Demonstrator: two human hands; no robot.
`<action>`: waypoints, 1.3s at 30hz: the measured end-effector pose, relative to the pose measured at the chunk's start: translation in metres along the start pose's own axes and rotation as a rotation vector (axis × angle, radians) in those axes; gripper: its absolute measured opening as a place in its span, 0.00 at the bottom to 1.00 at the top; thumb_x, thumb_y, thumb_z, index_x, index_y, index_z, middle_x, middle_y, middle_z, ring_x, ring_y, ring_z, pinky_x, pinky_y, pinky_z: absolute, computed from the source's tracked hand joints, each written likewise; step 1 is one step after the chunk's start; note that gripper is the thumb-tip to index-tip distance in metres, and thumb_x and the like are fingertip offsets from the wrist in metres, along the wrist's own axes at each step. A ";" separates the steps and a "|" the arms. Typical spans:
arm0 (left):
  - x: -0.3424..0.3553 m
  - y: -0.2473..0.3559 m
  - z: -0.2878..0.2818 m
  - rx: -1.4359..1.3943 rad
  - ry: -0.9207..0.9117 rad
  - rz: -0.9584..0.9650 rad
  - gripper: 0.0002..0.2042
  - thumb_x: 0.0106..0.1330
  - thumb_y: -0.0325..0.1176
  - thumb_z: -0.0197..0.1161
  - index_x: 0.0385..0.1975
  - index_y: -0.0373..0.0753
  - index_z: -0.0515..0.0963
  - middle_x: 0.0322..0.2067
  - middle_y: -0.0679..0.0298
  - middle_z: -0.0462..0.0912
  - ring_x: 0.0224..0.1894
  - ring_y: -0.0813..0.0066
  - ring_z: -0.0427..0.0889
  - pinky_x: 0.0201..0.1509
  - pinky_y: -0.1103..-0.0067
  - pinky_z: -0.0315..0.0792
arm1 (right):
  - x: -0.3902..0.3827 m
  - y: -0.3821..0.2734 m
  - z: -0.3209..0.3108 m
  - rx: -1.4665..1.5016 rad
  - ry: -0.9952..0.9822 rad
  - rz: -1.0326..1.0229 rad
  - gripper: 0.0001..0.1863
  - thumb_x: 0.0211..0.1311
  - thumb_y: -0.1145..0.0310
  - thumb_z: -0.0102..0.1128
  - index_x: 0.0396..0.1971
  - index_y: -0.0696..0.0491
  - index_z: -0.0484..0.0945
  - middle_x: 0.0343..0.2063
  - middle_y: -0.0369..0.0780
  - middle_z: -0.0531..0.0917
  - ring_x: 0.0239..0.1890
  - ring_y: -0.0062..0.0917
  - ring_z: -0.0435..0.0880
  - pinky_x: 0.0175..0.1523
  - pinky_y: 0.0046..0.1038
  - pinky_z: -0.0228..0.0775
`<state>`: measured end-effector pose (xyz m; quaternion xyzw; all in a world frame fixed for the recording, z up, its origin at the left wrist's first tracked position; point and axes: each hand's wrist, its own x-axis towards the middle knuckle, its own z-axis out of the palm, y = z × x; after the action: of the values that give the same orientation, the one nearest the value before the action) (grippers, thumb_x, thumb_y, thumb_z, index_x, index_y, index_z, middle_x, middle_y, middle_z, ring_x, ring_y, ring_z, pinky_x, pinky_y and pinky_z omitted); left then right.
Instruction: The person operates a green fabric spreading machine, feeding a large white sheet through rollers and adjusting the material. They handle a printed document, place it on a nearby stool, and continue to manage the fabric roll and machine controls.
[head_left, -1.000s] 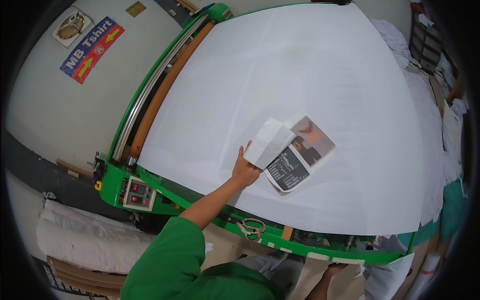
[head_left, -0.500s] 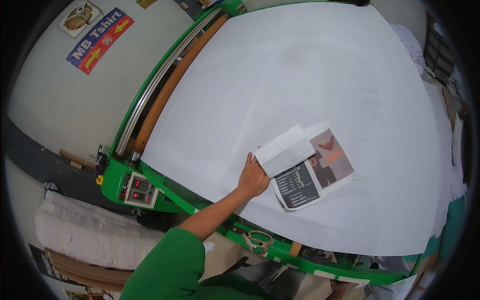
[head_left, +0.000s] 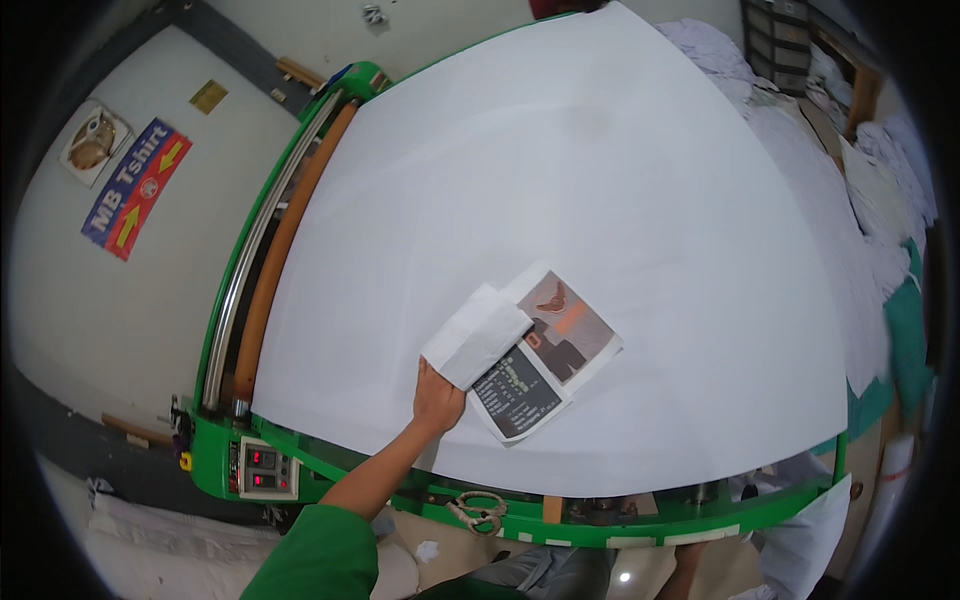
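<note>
My left hand [head_left: 440, 400] reaches in from the lower left, closed on the near-left edge of some printed paper sheets [head_left: 570, 325]. One part of the paper is folded over, showing its white back [head_left: 478, 335]. Beside the fold, a dark printed panel with rows of text and a picture panel face up. These sheets are over the broad white sheet [head_left: 600, 180] that covers the green machine's bed. Only a bit of my right hand [head_left: 688, 558] shows, low at the machine's front edge; its fingers are hidden.
Scissors with wrapped handles [head_left: 478, 512] rest at the front rail. A control box with red-lit displays [head_left: 268, 470] sits at the near left corner. An orange roller [head_left: 290, 240] runs along the left side. Piled white fabric [head_left: 800, 200] lies to the right.
The view has turned and shifted, so the machine appears straighter. My left hand keeps its grip on the printed sheets, which seem slightly farther left over the bed.
</note>
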<state>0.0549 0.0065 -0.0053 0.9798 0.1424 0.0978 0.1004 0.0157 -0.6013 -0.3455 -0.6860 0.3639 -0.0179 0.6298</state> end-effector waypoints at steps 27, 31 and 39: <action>-0.003 -0.061 0.027 -0.206 0.049 -0.029 0.21 0.77 0.31 0.45 0.63 0.21 0.67 0.61 0.40 0.71 0.66 0.47 0.68 0.73 0.65 0.57 | -0.054 -0.067 0.000 -0.517 -0.063 -0.313 0.30 0.72 0.54 0.53 0.69 0.51 0.65 0.53 0.52 0.82 0.50 0.48 0.85 0.52 0.44 0.77; -0.001 -0.062 0.028 -0.242 0.035 -0.040 0.21 0.76 0.29 0.45 0.64 0.22 0.67 0.63 0.39 0.70 0.66 0.43 0.67 0.73 0.63 0.56 | -0.063 -0.067 -0.004 -0.516 -0.080 -0.338 0.35 0.73 0.50 0.49 0.74 0.48 0.55 0.57 0.52 0.80 0.57 0.53 0.80 0.60 0.48 0.73; -0.003 -0.062 0.025 -0.181 0.027 -0.024 0.22 0.78 0.33 0.45 0.64 0.21 0.66 0.62 0.38 0.70 0.66 0.44 0.67 0.73 0.64 0.57 | -0.016 -0.030 0.017 0.214 -0.251 0.186 0.32 0.76 0.39 0.37 0.57 0.53 0.71 0.29 0.51 0.85 0.21 0.37 0.80 0.28 0.37 0.72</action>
<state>0.0416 0.0592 -0.0440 0.9635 0.1462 0.1225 0.1877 0.0267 -0.5805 -0.3155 -0.5753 0.3403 0.0875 0.7386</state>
